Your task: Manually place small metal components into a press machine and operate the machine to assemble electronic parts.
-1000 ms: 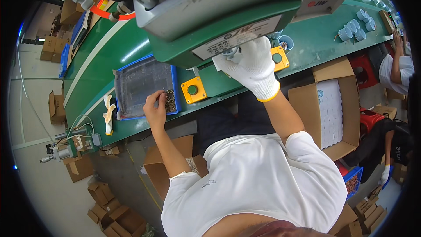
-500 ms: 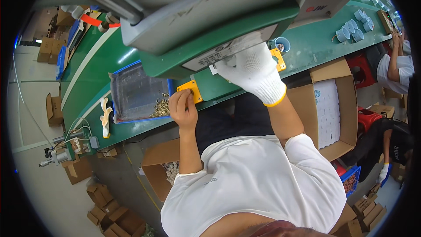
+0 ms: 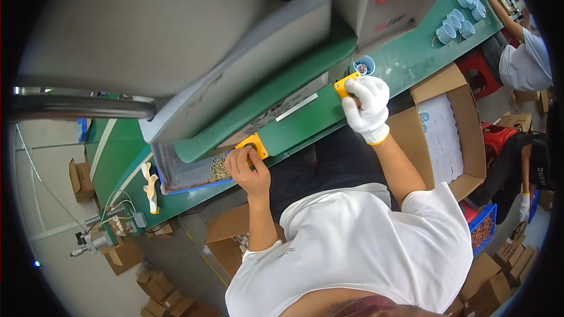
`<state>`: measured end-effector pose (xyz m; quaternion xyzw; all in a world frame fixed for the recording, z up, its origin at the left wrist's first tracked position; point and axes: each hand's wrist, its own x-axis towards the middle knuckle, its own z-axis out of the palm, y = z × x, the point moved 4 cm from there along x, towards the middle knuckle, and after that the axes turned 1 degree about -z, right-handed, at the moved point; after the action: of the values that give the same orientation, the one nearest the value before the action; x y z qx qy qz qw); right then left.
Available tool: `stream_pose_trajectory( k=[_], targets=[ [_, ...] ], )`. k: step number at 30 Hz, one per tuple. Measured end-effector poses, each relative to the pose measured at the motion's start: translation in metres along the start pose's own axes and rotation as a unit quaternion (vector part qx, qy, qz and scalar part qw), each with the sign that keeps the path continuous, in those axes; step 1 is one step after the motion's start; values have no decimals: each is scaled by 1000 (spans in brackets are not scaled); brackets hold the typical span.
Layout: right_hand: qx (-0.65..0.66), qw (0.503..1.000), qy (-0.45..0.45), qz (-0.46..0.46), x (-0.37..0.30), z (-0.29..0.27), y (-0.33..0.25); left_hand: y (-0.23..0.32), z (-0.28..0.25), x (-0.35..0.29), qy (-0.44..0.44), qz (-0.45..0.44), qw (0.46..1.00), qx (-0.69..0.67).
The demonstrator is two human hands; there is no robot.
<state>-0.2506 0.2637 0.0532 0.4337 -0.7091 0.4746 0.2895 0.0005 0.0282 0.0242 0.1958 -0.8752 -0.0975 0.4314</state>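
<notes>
My bare left hand (image 3: pixel 249 171) rests with curled fingers on a yellow push-button box (image 3: pixel 258 145), its thumb close to the black button. My right hand (image 3: pixel 368 104), in a white knit glove with a yellow cuff, has its fingers over a second yellow push-button box (image 3: pixel 341 88); its button is hidden. Between the boxes lies a green machine base (image 3: pixel 302 118). Above it looms a big grey-and-green press housing (image 3: pixel 247 70), which hides whatever lies under its head. A light blue cup (image 3: pixel 364 64) with small parts inside stands just beyond my right hand.
A blue-rimmed tray (image 3: pixel 182 167) with small brass-coloured parts (image 3: pixel 219 170) lies left of the boxes. A loose glove (image 3: pixel 150 188) is at the bench's left edge. Several blue cups (image 3: pixel 455 20) stand far right. An open carton (image 3: pixel 470 141) sits by my right arm. Co-workers sit at right.
My gloved right hand has come out from under the machine's head and moved right onto the second yellow box. My left hand stays on its box. The whole view has shifted.
</notes>
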Motion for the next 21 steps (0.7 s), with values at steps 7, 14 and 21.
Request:
stream_pose_trajectory(
  k=[7,14,21],
  targets=[
    [-20,998,64,-6,-14,0,5,5,2,43,-27,-77,993,-84],
    [8,999,45,6,-21,0,10,16,19,61,-120,-93,979,-136],
    [13,998,51,20,-25,0,12,6,23,57,-81,-61,985,-142]
  ],
)
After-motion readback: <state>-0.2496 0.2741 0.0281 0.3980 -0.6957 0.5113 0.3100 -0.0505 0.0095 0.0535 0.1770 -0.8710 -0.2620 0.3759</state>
